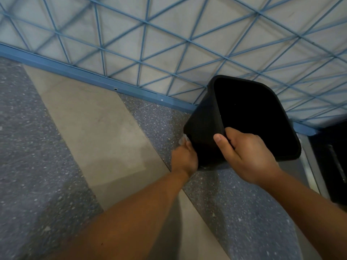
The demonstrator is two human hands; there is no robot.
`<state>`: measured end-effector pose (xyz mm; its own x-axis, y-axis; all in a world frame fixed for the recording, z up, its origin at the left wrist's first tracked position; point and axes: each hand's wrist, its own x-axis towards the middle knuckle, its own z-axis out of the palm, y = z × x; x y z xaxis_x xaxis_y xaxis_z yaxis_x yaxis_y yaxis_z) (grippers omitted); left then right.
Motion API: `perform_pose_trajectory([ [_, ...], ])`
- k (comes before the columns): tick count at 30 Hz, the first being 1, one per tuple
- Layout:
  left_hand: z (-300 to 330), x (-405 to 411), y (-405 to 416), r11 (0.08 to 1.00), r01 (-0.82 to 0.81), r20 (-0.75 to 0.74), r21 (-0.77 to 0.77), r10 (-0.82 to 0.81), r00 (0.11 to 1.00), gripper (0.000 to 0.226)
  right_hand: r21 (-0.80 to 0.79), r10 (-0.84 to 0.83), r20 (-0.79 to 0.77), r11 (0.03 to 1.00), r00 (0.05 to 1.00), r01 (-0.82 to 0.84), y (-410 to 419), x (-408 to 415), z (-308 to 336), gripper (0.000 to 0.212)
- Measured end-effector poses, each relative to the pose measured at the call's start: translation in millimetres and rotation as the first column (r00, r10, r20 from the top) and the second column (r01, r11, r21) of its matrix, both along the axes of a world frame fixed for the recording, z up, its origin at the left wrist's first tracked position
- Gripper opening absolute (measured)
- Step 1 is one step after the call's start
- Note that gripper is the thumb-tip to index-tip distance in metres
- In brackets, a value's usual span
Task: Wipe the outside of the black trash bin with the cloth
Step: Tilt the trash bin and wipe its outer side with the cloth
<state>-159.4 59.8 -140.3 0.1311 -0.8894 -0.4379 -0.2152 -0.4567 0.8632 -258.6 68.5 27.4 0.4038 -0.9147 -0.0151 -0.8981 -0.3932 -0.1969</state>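
Black plastic trash bin (204,126), tilted over the speckled floor (47,147) — I judge it light, stiff, slick-walled; my right hand (246,156) pinches its near rim, my left hand (185,158) presses a pale cloth (183,140) low on its left wall — rim is the surest hold.

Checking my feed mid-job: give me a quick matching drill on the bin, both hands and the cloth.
Things:
1. black trash bin
2. right hand
3. left hand
4. cloth

States:
A. grips the bin's rim
B. pale scrap peeking out by the bin's outer wall
C. tilted, opening toward the camera
D. low against the bin's outer wall

Pairs: 1-C, 2-A, 3-D, 4-B
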Motion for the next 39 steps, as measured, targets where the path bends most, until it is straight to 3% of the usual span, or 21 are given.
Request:
perform_pose_trajectory([
  [5, 12.2, -5.6, 33.6, 0.994, 0.065, 0.087, 0.089, -0.073, 0.994, 0.051, -0.01, -0.01, -0.002, 1.0, 1.0, 0.009, 0.7, 1.2, -0.5, 0.047],
  [9, 14.4, -3.9, 60.2, 0.992, 0.11, 0.131, 0.06, -0.117, 0.984, 0.044, -0.002, -0.021, -0.012, 1.0, 1.0, 0.021, 1.0, 1.4, -0.4, 0.05],
  [13, 10.5, 17.6, 54.6, 0.996, -0.082, 0.025, 0.037, 0.081, 0.996, 0.041, 0.004, -0.012, -0.019, 1.0, 1.0, 0.012, 2.7, 1.4, 0.0, 0.05],
  [18, 22.5, 48.3, 0.2, 0.97, -0.225, 0.086, -0.093, 0.233, 0.969, 0.043, -0.008, 0.005, -0.023, 1.0, 1.0, -0.006, 2.1, 1.1, -0.5, 0.043],
  [21, 24.2, 50.2, -30.6, 0.978, -0.164, 0.021, -0.126, 0.168, 0.986, 0.042, -0.01, 0.003, -0.016, 1.0, 1.0, -0.003, 1.4, 0.5, -1.5, 0.044],
  [25, 16.1, 33.9, -46.0, 1.0, 0.018, 0.007, -0.013, -0.018, 1.0, 0.044, -0.018, 0.004, -0.019, 1.0, 1.0, -0.004, 0.8, -0.6, -2.9, 0.046],
  [31, 16.0, 21.0, -17.9, 0.989, 0.087, 0.089, 0.123, -0.098, 0.991, 0.049, -0.023, -0.003, -0.003, 1.0, 1.0, 0.002, -0.9, 1.2, -2.7, 0.044],
  [36, 28.2, 5.7, 11.5, 0.959, 0.125, 0.073, 0.255, -0.147, 0.986, 0.043, -0.041, 0.0, 0.004, 0.999, 1.0, 0.0, -1.4, 0.9, -4.7, 0.047],
  [39, 41.1, -3.9, 30.4, 0.955, 0.147, 0.083, 0.258, -0.174, 0.981, 0.043, -0.051, -0.011, 0.008, 0.999, 1.0, 0.011, -0.9, 1.9, -5.4, 0.047],
])
